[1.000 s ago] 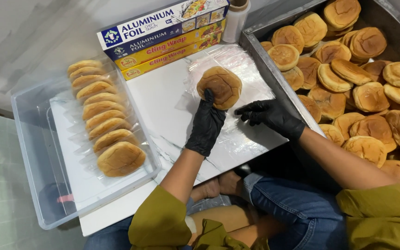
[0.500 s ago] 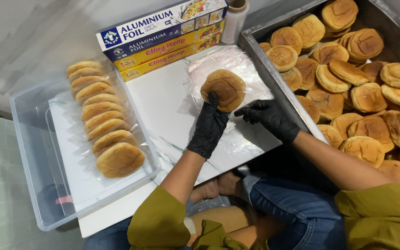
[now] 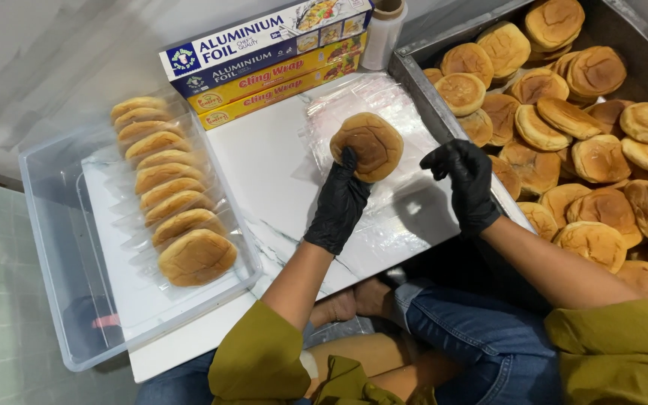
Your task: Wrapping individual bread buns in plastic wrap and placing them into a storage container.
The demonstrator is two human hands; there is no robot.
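Observation:
My left hand (image 3: 341, 204), in a black glove, holds a round golden bun (image 3: 369, 145) by its near edge, just above a sheet of clear plastic wrap (image 3: 384, 202) spread on a white marble board (image 3: 271, 169). My right hand (image 3: 465, 182), also black-gloved, rests on the right edge of the wrap with its fingers curled, holding nothing that I can see. Both sleeves are olive green.
A clear plastic bin (image 3: 54, 247) on the left holds a row of several wrapped buns (image 3: 170, 210). A metal tray (image 3: 412, 73) on the right is heaped with unwrapped buns (image 3: 586, 150). Stacked foil and wrap boxes (image 3: 264, 60) and a wrap roll (image 3: 384, 30) lie at the board's far side.
My left hand has lifted the bun slightly and tipped it up off the wrap. My right hand has shifted a little along the wrap's right edge.

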